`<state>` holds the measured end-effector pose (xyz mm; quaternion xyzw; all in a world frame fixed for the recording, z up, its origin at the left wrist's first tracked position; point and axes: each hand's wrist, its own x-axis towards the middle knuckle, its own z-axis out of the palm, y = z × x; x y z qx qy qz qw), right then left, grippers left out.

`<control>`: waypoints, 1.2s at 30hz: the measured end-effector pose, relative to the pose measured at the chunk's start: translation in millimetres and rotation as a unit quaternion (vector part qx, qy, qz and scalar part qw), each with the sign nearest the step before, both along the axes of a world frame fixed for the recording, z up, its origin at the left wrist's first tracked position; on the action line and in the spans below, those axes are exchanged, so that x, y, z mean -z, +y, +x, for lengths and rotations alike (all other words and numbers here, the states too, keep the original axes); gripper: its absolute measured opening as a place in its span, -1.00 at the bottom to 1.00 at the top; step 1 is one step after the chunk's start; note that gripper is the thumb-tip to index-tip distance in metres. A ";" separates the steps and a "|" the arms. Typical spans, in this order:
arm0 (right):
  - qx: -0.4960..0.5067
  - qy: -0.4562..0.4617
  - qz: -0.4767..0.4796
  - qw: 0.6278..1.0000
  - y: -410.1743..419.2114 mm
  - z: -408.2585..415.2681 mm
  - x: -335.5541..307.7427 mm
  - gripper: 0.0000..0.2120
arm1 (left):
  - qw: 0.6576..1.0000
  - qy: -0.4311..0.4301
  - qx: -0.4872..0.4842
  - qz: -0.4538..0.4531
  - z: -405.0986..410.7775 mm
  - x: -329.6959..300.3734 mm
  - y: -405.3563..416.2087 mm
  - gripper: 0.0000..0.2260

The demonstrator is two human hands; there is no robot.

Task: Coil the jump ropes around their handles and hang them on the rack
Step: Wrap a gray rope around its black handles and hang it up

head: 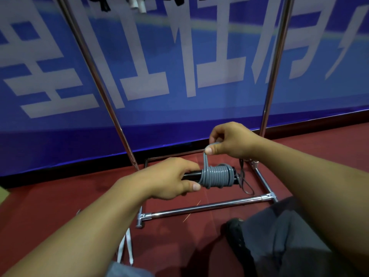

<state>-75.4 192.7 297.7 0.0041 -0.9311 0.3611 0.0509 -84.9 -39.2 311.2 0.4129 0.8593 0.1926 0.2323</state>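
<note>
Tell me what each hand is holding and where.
The left hand grips the bare end of the black handles; the right hand pinches the loose loop of the grey jump rope above the coil.

Red floor; chrome rack base

A: Where does the rack stand?
B: On the floor, before the banner; its two uprights rise left and right, its base bar lies across the front.
A: And the handles?
B: Above the base, between the uprights, lying sideways. The left hand holds their left end; the rope is wound round the right part.
A: The right hand?
B: Above and right of the coil, pinching a rope loop that runs up from it.
</note>
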 end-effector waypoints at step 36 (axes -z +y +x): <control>-0.007 0.103 0.108 0.989 -10.5 3.6 -11.8 -0.66 | 0.988 -0.140 0.009 0.066 -1.2 -5.5 -13.1 -0.81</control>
